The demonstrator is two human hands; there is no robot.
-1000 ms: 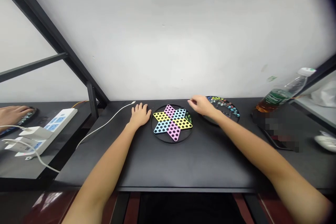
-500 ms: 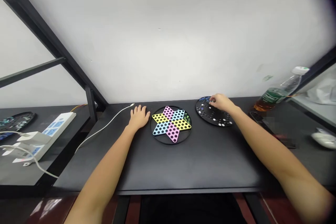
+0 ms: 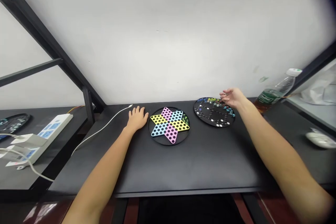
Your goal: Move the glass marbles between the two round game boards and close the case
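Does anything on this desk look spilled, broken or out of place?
Nothing looks spilled or broken: the small coloured pieces appear to lie within the round black board, and the star-shaped board looks whole. Only the drink bottle seems odd, slanting at the right, though lens distortion may explain that.

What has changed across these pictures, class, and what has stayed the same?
The right hand has moved rightward across the round tray of coloured pieces, to its far right side; whether it holds anything is unclear. Another person's hand has left the tray at far left. The left hand stays flat on the table beside the star-shaped board.
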